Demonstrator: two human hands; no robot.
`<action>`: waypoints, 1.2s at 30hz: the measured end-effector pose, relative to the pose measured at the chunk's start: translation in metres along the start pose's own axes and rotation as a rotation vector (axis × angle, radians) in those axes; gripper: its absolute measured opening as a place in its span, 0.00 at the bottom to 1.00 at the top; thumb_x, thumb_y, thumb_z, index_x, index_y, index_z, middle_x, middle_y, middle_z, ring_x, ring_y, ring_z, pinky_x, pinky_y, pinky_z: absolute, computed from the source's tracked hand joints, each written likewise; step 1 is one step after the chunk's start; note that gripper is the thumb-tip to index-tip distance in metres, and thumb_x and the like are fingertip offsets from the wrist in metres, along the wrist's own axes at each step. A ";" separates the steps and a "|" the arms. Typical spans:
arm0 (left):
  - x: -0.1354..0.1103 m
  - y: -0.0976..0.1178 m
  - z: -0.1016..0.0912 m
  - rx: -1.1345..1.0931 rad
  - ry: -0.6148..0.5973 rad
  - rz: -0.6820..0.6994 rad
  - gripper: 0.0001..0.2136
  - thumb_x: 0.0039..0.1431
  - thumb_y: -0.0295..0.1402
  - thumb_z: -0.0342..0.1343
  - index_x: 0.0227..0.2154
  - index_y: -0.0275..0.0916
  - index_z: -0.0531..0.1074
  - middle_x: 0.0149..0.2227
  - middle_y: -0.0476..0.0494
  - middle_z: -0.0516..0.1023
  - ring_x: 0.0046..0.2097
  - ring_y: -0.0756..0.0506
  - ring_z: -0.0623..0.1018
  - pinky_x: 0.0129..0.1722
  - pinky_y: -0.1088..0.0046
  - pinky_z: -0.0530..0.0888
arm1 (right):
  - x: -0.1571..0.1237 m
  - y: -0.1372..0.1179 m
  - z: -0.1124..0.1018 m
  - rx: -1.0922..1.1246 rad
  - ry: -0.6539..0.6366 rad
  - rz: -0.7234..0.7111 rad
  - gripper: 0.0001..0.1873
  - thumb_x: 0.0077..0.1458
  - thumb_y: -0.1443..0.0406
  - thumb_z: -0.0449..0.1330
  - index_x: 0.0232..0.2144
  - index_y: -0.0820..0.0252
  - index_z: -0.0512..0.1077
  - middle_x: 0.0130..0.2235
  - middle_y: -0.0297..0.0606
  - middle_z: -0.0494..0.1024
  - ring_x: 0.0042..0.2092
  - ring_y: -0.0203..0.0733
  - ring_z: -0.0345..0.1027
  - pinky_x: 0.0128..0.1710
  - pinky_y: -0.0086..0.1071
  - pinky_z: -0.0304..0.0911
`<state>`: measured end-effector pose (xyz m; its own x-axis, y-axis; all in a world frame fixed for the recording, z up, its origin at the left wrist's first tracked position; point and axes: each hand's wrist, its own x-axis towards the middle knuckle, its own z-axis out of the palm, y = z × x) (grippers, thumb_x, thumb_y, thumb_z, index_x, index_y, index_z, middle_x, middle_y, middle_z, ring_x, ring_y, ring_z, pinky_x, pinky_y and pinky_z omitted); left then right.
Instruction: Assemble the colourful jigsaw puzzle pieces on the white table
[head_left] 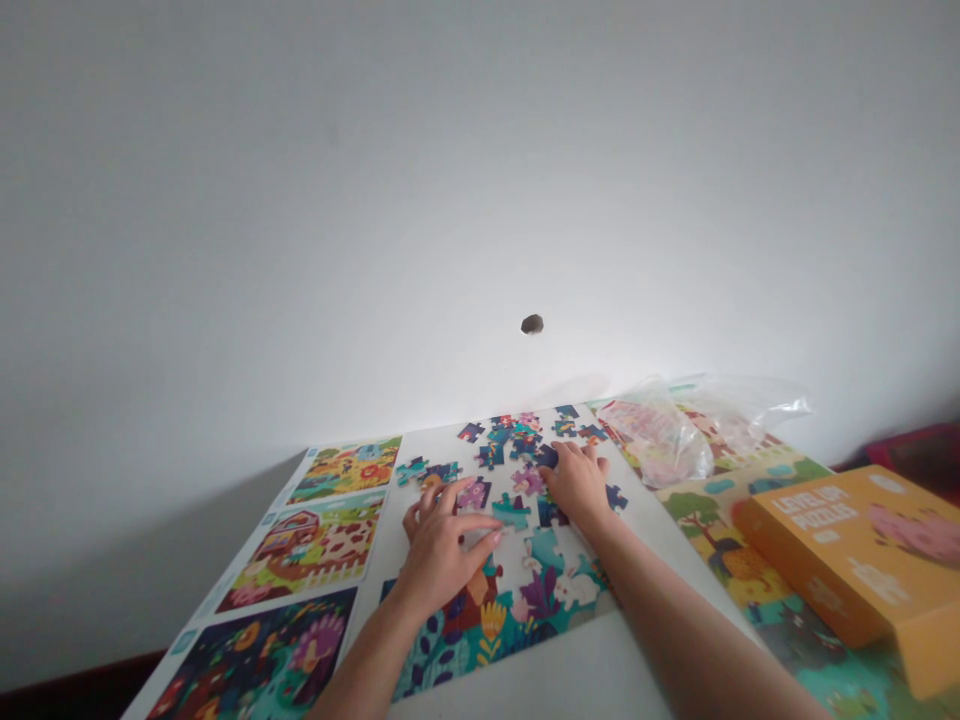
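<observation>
The left hand (442, 552) and right hand (577, 487) are well apart, both spread palm-down over a white table (637, 670). The left hand's fingers (472, 522) fan out and close on nothing visible, with their tips just beside one teal jigsaw piece (512, 512). The right hand's fingertips (562, 452) lie on or just beside one dark navy piece (546, 456), but the view does not show whether they grip it. Loose jigsaw pieces (506, 445) lie scattered between and beyond the hands, roughly two dozen, though overlaps and the hands make an exact count impossible. Nearer the person, below the hands, lies one partly assembled puzzle section (495, 625), showing one white rabbit (574, 590), purple leaves and a yellow flower. To the left of the hands lies one printed sheet (307, 540) with three illustrated panels, the middle one showing a red barn (289, 535). To the right of the hands, one crumpled clear plastic bag (660, 435) lies at the table's far edge with something pink inside. One orange "Level Up Puzzles" box (851, 545) sits at the right, tilted and resting on one brightly illustrated sheet (712, 520) with a tree on it. Behind the table rises one white wall (480, 180) with one small dark hole (532, 324).
</observation>
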<state>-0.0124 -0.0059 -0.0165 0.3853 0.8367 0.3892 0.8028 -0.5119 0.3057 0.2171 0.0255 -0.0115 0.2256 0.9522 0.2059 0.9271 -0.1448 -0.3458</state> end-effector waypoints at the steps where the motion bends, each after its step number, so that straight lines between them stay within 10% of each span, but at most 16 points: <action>1: 0.000 0.000 0.000 0.000 -0.003 -0.004 0.07 0.55 0.40 0.59 0.35 0.55 0.81 0.57 0.47 0.68 0.59 0.34 0.63 0.58 0.47 0.61 | 0.000 0.000 0.000 -0.003 0.004 0.004 0.23 0.58 0.60 0.59 0.55 0.54 0.67 0.52 0.46 0.73 0.55 0.56 0.59 0.50 0.45 0.50; 9: 0.000 0.001 -0.001 0.011 -0.011 -0.034 0.08 0.55 0.40 0.59 0.35 0.57 0.81 0.57 0.48 0.68 0.59 0.34 0.62 0.57 0.47 0.62 | 0.002 -0.002 0.004 0.081 0.029 0.110 0.27 0.55 0.64 0.61 0.58 0.58 0.64 0.52 0.50 0.71 0.56 0.55 0.60 0.51 0.43 0.51; 16: 0.000 0.002 -0.001 0.038 -0.007 -0.045 0.08 0.56 0.41 0.58 0.37 0.56 0.81 0.56 0.46 0.69 0.58 0.34 0.63 0.56 0.48 0.62 | 0.002 -0.002 -0.001 0.143 0.168 0.037 0.11 0.62 0.63 0.52 0.42 0.56 0.73 0.45 0.42 0.76 0.49 0.47 0.66 0.48 0.38 0.53; 23: 0.000 0.001 0.000 0.049 -0.013 -0.077 0.08 0.55 0.41 0.58 0.37 0.58 0.80 0.57 0.47 0.69 0.58 0.32 0.63 0.55 0.45 0.61 | -0.002 -0.015 0.007 0.206 -0.048 -0.319 0.11 0.63 0.64 0.52 0.44 0.51 0.73 0.45 0.36 0.78 0.51 0.43 0.66 0.55 0.41 0.48; 36: 0.001 0.001 0.001 0.022 0.041 -0.040 0.06 0.53 0.39 0.60 0.33 0.52 0.81 0.55 0.47 0.72 0.57 0.35 0.67 0.56 0.50 0.63 | -0.002 -0.020 0.009 0.287 -0.115 -0.265 0.13 0.66 0.61 0.47 0.39 0.57 0.69 0.42 0.39 0.77 0.47 0.42 0.67 0.58 0.46 0.45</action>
<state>-0.0105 -0.0057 -0.0165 0.3345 0.8473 0.4125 0.8273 -0.4736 0.3021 0.1954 0.0290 -0.0135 -0.0601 0.9726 0.2246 0.8236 0.1754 -0.5394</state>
